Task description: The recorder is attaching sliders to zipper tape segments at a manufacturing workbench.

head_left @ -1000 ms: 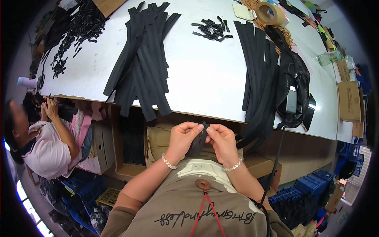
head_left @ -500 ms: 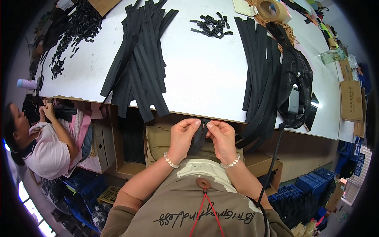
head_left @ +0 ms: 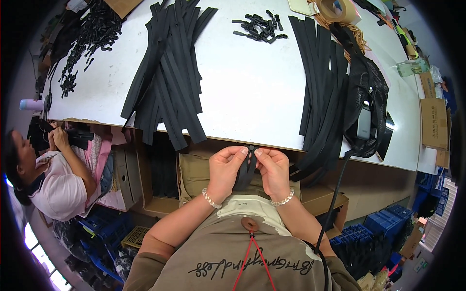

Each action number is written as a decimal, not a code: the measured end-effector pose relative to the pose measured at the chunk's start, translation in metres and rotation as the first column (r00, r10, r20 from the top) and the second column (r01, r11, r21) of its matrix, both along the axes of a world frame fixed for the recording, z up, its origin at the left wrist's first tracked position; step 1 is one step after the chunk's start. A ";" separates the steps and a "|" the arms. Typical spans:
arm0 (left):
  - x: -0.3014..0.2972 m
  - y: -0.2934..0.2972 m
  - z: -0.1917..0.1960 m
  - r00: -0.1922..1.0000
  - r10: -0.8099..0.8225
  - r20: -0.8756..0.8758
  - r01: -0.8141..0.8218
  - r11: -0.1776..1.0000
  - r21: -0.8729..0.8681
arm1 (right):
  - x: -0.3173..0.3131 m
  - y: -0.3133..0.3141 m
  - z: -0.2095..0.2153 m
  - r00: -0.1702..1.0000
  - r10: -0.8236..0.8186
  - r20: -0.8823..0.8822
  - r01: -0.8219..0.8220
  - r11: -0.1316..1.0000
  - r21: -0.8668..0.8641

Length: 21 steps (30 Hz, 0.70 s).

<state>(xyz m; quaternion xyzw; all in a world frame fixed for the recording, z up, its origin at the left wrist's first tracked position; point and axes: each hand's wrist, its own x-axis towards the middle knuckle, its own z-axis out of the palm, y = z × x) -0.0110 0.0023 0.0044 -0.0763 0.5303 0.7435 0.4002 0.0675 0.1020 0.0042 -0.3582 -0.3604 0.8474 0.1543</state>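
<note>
Just below the front edge of the table, a black zipper (head_left: 245, 179) hangs between my hands, its two tape ends parted near the top. A small dark piece, apparently the slider (head_left: 251, 148), sits between my fingertips; its details are too small to make out. My left hand (head_left: 224, 170) pinches the left tape between thumb and forefinger. Opposite it, my right hand (head_left: 275, 172) is closed in the same kind of pinch on the right side. Long black zipper strips lie in a left pile (head_left: 170, 77) and a right pile (head_left: 320, 92) on the table.
Small black zipper pulls form a little heap (head_left: 262, 26) at the back and a bigger one (head_left: 99, 31) at the far left. A black mesh bag (head_left: 366, 97) with a cable lies right. A co-worker (head_left: 60, 174) sits at left. Blue crates (head_left: 388, 220) stand lower right.
My hands stay nearly in place, still pinching the zipper. The view has shifted very slightly; nothing has been let go or picked up.
</note>
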 end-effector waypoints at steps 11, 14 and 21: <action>0.002 0.001 0.000 0.999 0.030 0.014 -0.030 0.999 -0.014 | -0.001 -0.005 0.002 0.995 -0.094 0.032 0.092 0.994 0.063; 0.002 0.002 -0.001 0.999 0.039 0.029 -0.039 0.999 -0.007 | -0.002 -0.006 0.001 0.994 -0.103 0.033 0.102 0.993 0.052; 0.003 0.002 -0.003 0.999 0.048 0.018 -0.048 0.999 -0.016 | -0.005 -0.012 0.001 0.989 -0.149 0.021 0.150 0.987 -0.058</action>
